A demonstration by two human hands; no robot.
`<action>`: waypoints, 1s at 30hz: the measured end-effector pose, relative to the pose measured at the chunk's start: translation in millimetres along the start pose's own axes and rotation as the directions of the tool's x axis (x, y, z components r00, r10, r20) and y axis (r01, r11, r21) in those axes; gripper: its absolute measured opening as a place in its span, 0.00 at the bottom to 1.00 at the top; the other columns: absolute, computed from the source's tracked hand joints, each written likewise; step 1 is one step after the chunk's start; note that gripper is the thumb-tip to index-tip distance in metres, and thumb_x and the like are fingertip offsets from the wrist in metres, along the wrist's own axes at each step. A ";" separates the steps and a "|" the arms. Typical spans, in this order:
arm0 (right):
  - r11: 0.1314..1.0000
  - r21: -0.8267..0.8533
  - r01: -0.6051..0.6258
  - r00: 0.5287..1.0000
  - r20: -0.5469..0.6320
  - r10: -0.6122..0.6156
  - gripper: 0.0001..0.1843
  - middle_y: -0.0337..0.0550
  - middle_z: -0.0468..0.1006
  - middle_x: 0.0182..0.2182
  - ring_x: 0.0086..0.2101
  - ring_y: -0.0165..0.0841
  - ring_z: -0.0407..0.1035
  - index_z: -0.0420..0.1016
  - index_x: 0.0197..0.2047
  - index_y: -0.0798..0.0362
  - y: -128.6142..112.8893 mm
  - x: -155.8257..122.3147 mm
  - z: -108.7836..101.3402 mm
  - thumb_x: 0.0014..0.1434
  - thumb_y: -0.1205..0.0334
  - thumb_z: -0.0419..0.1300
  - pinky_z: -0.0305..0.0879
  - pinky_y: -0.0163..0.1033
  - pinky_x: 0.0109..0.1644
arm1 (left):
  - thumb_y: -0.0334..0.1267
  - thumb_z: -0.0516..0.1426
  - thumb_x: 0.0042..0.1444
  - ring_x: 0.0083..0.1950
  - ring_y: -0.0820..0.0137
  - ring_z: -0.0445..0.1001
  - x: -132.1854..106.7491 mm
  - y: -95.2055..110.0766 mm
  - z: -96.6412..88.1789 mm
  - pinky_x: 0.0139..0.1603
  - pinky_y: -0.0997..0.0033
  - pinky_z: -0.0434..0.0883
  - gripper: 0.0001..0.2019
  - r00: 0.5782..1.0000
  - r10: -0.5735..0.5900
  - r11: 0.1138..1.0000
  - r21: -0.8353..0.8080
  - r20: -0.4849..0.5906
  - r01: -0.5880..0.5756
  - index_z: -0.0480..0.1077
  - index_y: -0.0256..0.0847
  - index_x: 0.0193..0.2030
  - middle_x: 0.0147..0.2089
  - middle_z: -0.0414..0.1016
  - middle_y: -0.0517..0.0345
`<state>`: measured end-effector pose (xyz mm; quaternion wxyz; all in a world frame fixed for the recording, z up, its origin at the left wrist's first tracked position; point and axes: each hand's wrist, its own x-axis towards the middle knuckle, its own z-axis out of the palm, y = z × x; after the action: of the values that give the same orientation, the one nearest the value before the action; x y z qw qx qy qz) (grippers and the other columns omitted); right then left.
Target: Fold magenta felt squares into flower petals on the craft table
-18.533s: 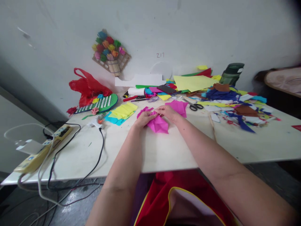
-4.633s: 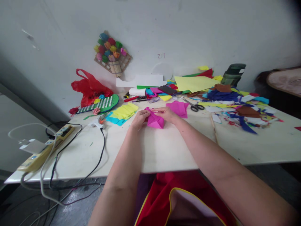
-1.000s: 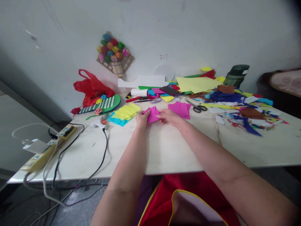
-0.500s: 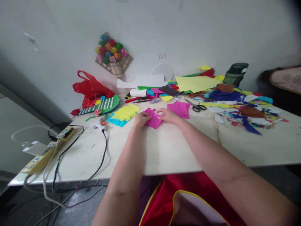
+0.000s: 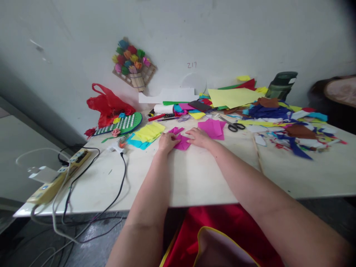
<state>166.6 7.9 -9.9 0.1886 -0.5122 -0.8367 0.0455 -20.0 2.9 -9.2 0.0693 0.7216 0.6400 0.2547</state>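
A folded magenta paper (image 5: 182,142) lies flat on the white table (image 5: 194,174). My left hand (image 5: 167,141) presses on its left side with curled fingers. Fingers flat, my right hand (image 5: 198,136) holds down the paper's right edge. A small magenta scrap (image 5: 176,130) lies just behind the folded piece. A stack of magenta squares (image 5: 213,128) sits to the right of my right hand.
Yellow and cyan squares (image 5: 147,132) lie at the left, black scissors (image 5: 236,127) at the right. Coloured paper scraps (image 5: 278,118) cover the back right, by a green bottle (image 5: 281,85). A red bag (image 5: 107,104), a power strip (image 5: 59,174) and cables occupy the left.
The magenta paper went from a large crumpled shape to a small folded piece, was lifted a second ago, and now lies flat under both hands.
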 end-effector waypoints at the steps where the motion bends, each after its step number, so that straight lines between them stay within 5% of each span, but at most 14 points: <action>1: 1.000 -0.018 0.017 1.000 -0.008 -0.017 0.24 0.50 0.69 0.51 0.51 0.39 0.60 0.69 0.54 0.53 0.8 -0.4 0.5 0.54 0.56 0.58 0.54 0.42 0.57 | 0.49 0.60 0.44 0.44 0.63 0.66 0.3 -0.2 0.5 0.44 0.69 0.64 0.14 1.000 0.008 1.000 0.017 0.003 -0.008 0.75 0.43 0.34 0.35 0.76 0.55; 8: 0.985 -0.060 0.160 0.986 -0.031 -0.162 0.27 0.47 0.54 0.64 0.62 0.37 0.46 0.56 0.63 0.55 -13.5 0.0 5.4 0.63 0.56 0.42 0.41 0.44 0.64 | 0.48 0.58 0.47 0.48 0.59 0.65 1.4 0.4 2.6 0.50 0.64 0.62 0.18 0.995 0.098 0.990 0.101 -0.007 -0.096 0.73 0.43 0.43 0.43 0.74 0.50; 13: 0.989 -0.086 0.124 0.957 0.275 -0.096 0.33 0.45 0.45 0.66 0.64 0.36 0.38 0.42 0.67 0.56 -26.5 -2.3 15.9 0.63 0.50 0.37 0.35 0.49 0.65 | 0.47 0.57 0.47 0.54 0.56 0.60 -4.5 6.0 2.3 0.54 0.60 0.60 0.21 0.992 0.091 0.981 0.180 -0.091 -0.073 0.71 0.46 0.49 0.50 0.69 0.50; 17: 0.988 -0.100 0.122 0.949 0.302 -0.086 0.35 0.44 0.43 0.67 0.65 0.36 0.36 0.41 0.68 0.57 -29.5 -5.3 15.5 0.63 0.48 0.33 0.34 0.51 0.65 | 0.46 0.56 0.48 0.61 0.57 0.53 -8.8 8.7 -3.2 0.61 0.59 0.52 0.21 0.994 0.082 0.990 0.120 -0.076 -0.072 0.69 0.51 0.51 0.58 0.64 0.57; 24: 0.986 -0.141 0.087 0.949 0.314 -0.038 0.35 0.42 0.42 0.67 0.65 0.41 0.35 0.42 0.68 0.54 -33.5 -6.3 15.0 0.62 0.46 0.31 0.33 0.54 0.64 | 0.46 0.53 0.53 0.67 0.56 0.45 -8.4 5.3 -17.1 0.65 0.54 0.43 0.19 0.955 -0.126 0.984 0.090 -0.269 0.155 0.69 0.46 0.51 0.63 0.59 0.55; 30: 0.987 -0.154 0.049 0.954 0.300 0.000 0.35 0.43 0.41 0.67 0.65 0.41 0.33 0.42 0.68 0.57 -38.0 -9.2 15.3 0.62 0.48 0.32 0.31 0.53 0.65 | 0.63 0.50 0.48 0.70 0.52 0.23 -7.3 2.1 -5.4 0.64 0.44 0.29 0.37 0.985 -0.145 0.968 0.193 -0.097 0.162 0.58 0.46 0.62 0.70 0.43 0.53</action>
<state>132.9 -16.2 -16.3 0.0188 -0.5025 -0.8628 0.0527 -20.9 -5.7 -5.7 -0.0104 0.6621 0.7185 0.2126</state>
